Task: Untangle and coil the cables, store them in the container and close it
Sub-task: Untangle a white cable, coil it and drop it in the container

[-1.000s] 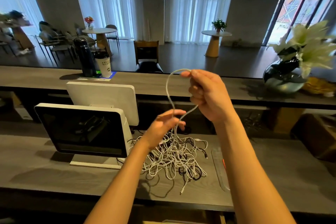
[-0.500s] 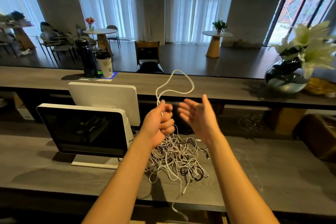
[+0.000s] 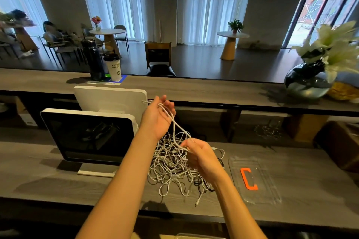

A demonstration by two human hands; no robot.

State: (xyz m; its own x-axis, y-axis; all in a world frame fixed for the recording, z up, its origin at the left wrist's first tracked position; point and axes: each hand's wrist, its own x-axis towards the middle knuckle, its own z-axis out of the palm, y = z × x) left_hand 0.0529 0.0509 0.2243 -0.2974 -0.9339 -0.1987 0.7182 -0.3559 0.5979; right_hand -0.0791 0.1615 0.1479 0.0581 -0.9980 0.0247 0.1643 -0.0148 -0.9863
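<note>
A tangled heap of white and black cables (image 3: 171, 167) lies on the grey counter in front of me. My left hand (image 3: 158, 117) is raised above the heap, palm toward me, with loops of a white cable (image 3: 175, 129) held across its curled fingers. From there the cable runs down to my right hand (image 3: 200, 156), which pinches it just above the heap. To the right lies a clear plastic container lid (image 3: 270, 186) with an orange clip (image 3: 248, 178) on it.
A point-of-sale monitor (image 3: 87, 136) with a second white screen (image 3: 110, 99) behind it stands left of the heap. On the raised ledge behind are a dark flask (image 3: 92, 60), a paper cup (image 3: 113, 67) and a flower vase (image 3: 308, 81). More cables (image 3: 269, 131) lie under the ledge.
My right hand has dropped from beside the left hand to the heap and now pinches the white cable. My left hand has risen and turned palm toward me, with the cable loop across its fingers.
</note>
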